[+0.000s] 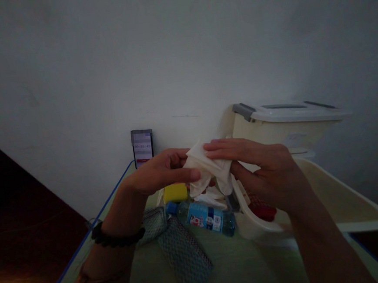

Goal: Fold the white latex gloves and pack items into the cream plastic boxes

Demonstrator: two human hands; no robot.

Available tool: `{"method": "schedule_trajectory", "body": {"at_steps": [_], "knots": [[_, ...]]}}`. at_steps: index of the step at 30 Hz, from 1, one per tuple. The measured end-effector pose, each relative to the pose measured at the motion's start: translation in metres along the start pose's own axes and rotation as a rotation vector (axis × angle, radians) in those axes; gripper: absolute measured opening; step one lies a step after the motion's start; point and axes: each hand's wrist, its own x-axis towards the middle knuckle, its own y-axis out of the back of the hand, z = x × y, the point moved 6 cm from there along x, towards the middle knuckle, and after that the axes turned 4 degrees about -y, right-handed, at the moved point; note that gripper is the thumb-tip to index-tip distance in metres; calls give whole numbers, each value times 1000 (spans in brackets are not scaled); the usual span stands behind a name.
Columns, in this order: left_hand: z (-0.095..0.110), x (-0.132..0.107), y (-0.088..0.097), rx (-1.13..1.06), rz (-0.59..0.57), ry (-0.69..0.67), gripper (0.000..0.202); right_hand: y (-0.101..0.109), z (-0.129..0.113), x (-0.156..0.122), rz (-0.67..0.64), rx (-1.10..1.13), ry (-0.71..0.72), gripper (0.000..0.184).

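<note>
Both hands hold a soft, folded white sheet (208, 164), thin like a tissue or cloth, in the air above the table. My left hand (161, 172) is closed on its left side, the thumb pressing the front. From the right, my right hand (259, 162) has its fingers flat over the upper corner and its thumb below. Beneath them are a yellow block (175, 193), perhaps a sponge, and more white pieces (209, 198). A plastic bottle (206, 217) with a blue cap and label lies on its side. Touching its cap end is a patterned grey-blue fabric (185, 255).
At the right stands a cream plastic bin (356, 226) with a red item (263, 212) inside. Behind it is a lidded cream box (273, 128) against the wall. A phone showing a timer (143, 147) leans at the back left of the green, blue-edged table (238, 268).
</note>
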Motion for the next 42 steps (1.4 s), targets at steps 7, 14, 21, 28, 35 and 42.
{"method": "schedule_trajectory", "body": {"at_steps": [7,14,21,28,35,42], "knots": [[-1,-4,2,29,-37,39,36,1,4,0,17,15,-73,36],[-4,-1,6,97,14,60,38,1,3,0,10,28,-17,36],[-6,0,10,57,50,67,42,-2,5,-2,-30,63,62,31],[-9,3,13,21,95,49,37,-3,0,-1,-57,104,114,31],[-5,2,9,-4,53,36,48,-3,-2,-1,-104,84,122,31],[-5,0,9,-24,17,6,47,-6,-5,-1,-162,69,108,31]]}}
